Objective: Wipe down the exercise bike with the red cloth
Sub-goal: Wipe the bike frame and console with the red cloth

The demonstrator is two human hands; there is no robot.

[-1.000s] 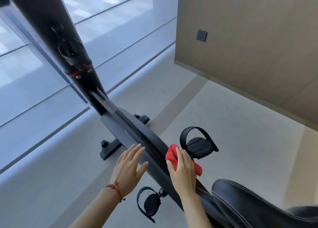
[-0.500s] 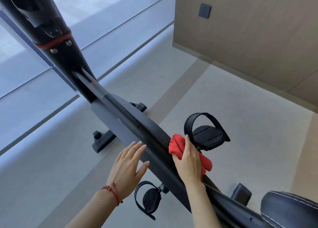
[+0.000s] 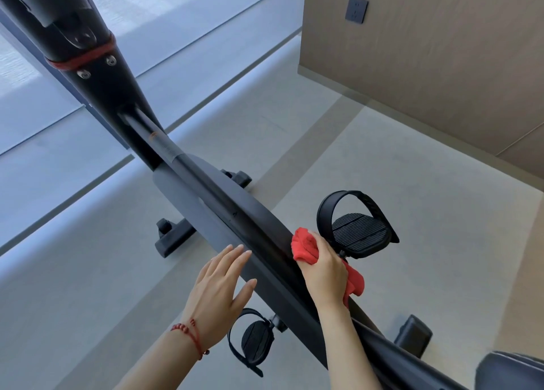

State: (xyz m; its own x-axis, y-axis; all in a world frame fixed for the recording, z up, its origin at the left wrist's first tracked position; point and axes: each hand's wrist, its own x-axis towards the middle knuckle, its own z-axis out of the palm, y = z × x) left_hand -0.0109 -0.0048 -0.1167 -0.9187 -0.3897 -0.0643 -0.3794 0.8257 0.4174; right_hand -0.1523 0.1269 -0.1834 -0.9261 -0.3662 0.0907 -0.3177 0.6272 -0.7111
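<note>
The pale floor (image 3: pixel 397 160) fills most of the view, with a window (image 3: pixel 44 101) along the left and a tan wall (image 3: pixel 441 66) at the upper right carrying a dark socket plate (image 3: pixel 357 9). Across it all, the black exercise bike (image 3: pixel 229 213) runs as a long diagonal from the upper left to the lower right (its upper column ringed by a red band (image 3: pixel 81 57)). Its front foot bar (image 3: pixel 173 239) stands on the floor near the window, and a corner of the black saddle (image 3: pixel 512 372) shows at the lower right. One strapped pedal (image 3: pixel 357 227) sticks out on the right side of the frame, the other pedal (image 3: pixel 253 341) hangs lower on the left.

The right hand (image 3: pixel 325 270) presses the red cloth (image 3: pixel 304 247) against the right flank of the frame, just beside the right pedal; its grip is curled over the bunched cloth, one end of which trails out below the palm. The left hand (image 3: pixel 220 286) lies flat against the left side of the frame, its grip spread with fingers straight and holding nothing. A red string bracelet (image 3: pixel 191 333) circles the left wrist.
</note>
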